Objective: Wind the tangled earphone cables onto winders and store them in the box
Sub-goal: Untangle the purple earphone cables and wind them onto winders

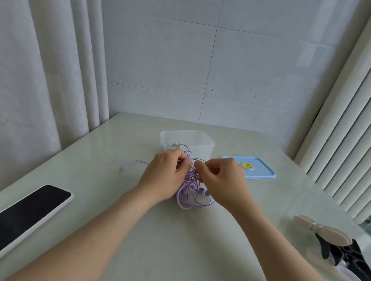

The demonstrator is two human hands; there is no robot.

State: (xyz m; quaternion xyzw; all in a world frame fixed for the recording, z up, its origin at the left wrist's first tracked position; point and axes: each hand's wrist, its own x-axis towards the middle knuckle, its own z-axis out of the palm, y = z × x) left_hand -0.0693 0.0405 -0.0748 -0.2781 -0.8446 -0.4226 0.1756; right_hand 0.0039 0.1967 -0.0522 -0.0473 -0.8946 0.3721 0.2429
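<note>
One purple earphone cable tangle (pixel 192 183) at desk (pixel 176 249) centre, partly lifted, lower loops and earbuds resting on the surface. Two hands on it: left hand (pixel 164 176) at 9 o'clock of the tangle, fingers curled, pinching strands at the top; right hand (pixel 221 180) at 3 o'clock, thumb and forefinger pinching strands too. One loose end with the jack plug (pixel 121 171) trails out to 9 o'clock, flat on the desk. One clear box (pixel 203 139) at 12 o'clock, just behind the tangle, open, with a grey cable inside at its left wall. One blue lid (pixel 261 171) at 2 o'clock, flat. One phone (pixel 24 218) at 8 o'clock, screen dark. Winders at 4 o'clock near the edge: one beige winder (pixel 324 229) on top of black winders (pixel 344 256), black count unclear.
</note>
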